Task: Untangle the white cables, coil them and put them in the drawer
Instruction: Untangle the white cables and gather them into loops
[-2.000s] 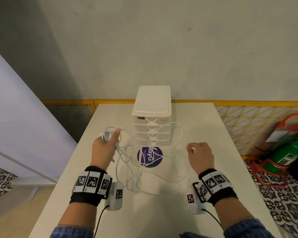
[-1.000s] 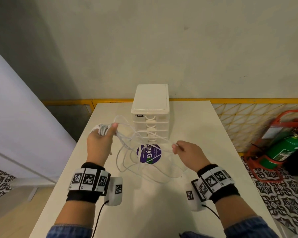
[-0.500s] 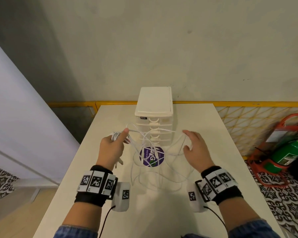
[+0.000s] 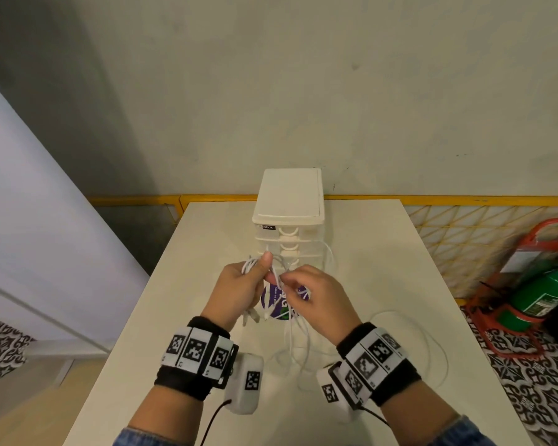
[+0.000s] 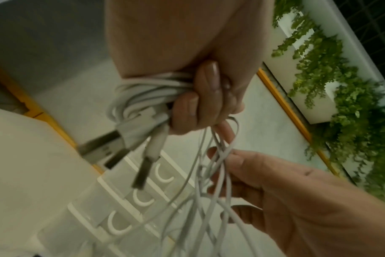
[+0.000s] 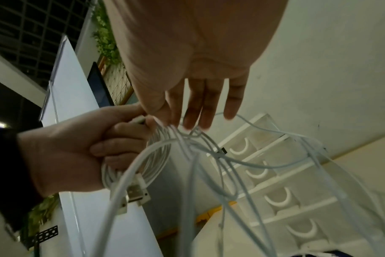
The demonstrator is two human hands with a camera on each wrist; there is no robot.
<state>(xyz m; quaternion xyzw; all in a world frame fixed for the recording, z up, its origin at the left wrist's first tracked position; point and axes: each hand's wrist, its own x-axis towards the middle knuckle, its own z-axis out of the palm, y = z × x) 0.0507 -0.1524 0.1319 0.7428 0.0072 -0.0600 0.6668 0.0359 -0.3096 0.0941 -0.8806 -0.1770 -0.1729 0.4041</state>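
Note:
My left hand (image 4: pixel 244 286) is raised in front of the white drawer unit (image 4: pixel 287 201) and grips a coiled bundle of white cable (image 4: pixel 251 263). In the left wrist view its fingers (image 5: pixel 200 104) curl round the coil (image 5: pixel 143 90), and two USB plugs (image 5: pixel 141 173) hang below. My right hand (image 4: pixel 306 291) is close beside it and pinches several tangled strands (image 4: pixel 280 281) between thumb and forefinger (image 5: pixel 229 156). Loose strands (image 4: pixel 298 346) hang from both hands onto the table. All drawers (image 6: pixel 275 175) look closed.
A wide loop of white cable (image 4: pixel 438 346) lies on the white table (image 4: pixel 384 252) to my right. A round purple sticker (image 4: pixel 273 305) sits on the table under my hands. A green fire extinguisher (image 4: pixel 541 294) stands on the floor beyond the right edge.
My right hand has moved left to meet the left hand and now pinches the strands. Both hands have risen, lifting more cable off the table.

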